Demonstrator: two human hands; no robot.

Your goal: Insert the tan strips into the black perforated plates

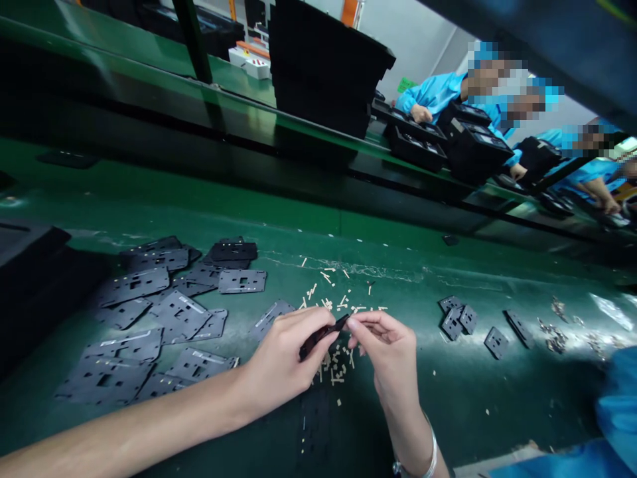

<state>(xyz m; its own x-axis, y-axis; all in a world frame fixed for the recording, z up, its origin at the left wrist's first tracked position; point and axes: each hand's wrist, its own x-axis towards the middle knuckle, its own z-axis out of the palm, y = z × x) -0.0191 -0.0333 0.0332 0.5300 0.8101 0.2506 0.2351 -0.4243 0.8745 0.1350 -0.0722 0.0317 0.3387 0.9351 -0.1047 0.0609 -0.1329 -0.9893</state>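
My left hand [298,342] grips a thin black plastic plate [318,337], tilted nearly edge-on, between thumb and fingers. At the plate's right end, my right hand [383,338] is pinched closed, thumb and index fingertips touching its edge. Whatever those fingertips hold is too small to make out. Beneath both hands, many small pale strips and bits [338,365] are strewn over the green table. Another dark plate [314,425] lies below my left hand in shadow. A flat black plate [271,318] rests partly behind my left hand.
Black plates [182,315] form a loose pile at the left, near a dark box [30,285]. Several small black pieces [452,318] and metal parts [555,335] lie right. Behind runs a raised shelf with black trays [323,73]. People in blue work beyond; a blue sleeve [617,398] shows right.
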